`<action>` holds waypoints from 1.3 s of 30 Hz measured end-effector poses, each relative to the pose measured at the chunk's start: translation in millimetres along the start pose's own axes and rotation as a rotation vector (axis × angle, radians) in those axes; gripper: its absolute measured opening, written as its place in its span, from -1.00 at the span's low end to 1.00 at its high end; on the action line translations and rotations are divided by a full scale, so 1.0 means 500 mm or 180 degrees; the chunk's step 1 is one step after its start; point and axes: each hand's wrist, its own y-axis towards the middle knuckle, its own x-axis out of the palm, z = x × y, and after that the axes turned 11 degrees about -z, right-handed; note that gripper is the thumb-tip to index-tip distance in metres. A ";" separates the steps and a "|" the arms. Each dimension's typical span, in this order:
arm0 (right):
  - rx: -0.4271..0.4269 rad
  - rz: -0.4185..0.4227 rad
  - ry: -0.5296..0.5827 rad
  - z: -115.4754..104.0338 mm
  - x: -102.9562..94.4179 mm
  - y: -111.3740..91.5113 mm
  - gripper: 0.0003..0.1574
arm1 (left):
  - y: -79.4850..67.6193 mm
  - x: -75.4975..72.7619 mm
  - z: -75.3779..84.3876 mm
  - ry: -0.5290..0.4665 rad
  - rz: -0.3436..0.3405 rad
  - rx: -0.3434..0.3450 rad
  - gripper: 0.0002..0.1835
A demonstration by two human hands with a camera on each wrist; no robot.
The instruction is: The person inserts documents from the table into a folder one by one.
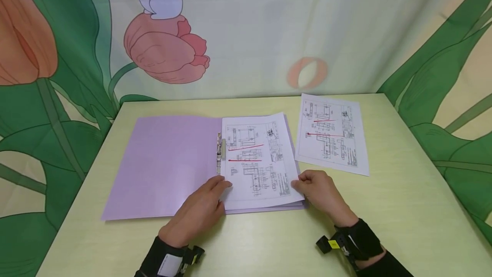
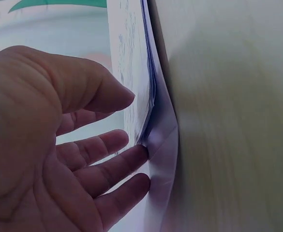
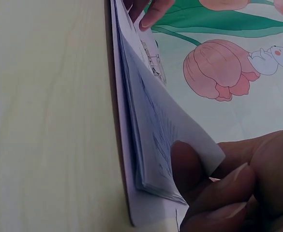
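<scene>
A purple folder point(image 1: 165, 157) lies spread out on the table, with a metal ring clasp point(image 1: 219, 153) along its spine. On its right side rests a stack of printed sheets; the top drawing sheet point(image 1: 251, 183) bears technical drawings and two red lines. My right hand point(image 1: 323, 191) pinches this sheet near its lower right edge, and the sheet's corner point(image 3: 201, 140) lifts off the pages below in the right wrist view. With relaxed, spread fingers, my left hand point(image 1: 203, 202) rests at the sheet's lower left, by the spine. Its thumb point(image 2: 114, 96) stays apart from the fingers in the left wrist view.
Another drawing sheet point(image 1: 332, 136) with red lines lies loose to the right of the folder. A pale wooden table point(image 1: 399, 208) bears everything. Behind it hangs a curtain point(image 1: 246, 33) printed with tulips and a rabbit. Black straps with small cameras point(image 1: 324, 244) sit on both wrists.
</scene>
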 end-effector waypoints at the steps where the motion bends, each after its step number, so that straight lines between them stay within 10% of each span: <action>1: -0.0003 -0.0004 0.0002 -0.001 0.002 0.001 -0.83 | 0.000 0.000 0.000 0.0000 0.0004 0.0006 -0.56; 18: 0.0001 0.0000 0.0029 0.000 0.014 0.005 -0.85 | 0.001 -0.005 -0.004 -0.0035 0.0293 0.0052 -0.61; 28: -0.0017 -0.0022 -0.0048 0.001 0.009 0.005 -0.83 | 0.004 0.003 0.006 -0.0005 -0.0067 0.0387 -0.56; 39: -0.0064 0.0505 -0.0555 0.019 -0.099 0.012 -0.68 | 0.006 0.012 0.007 0.0094 -0.0072 0.0468 -0.59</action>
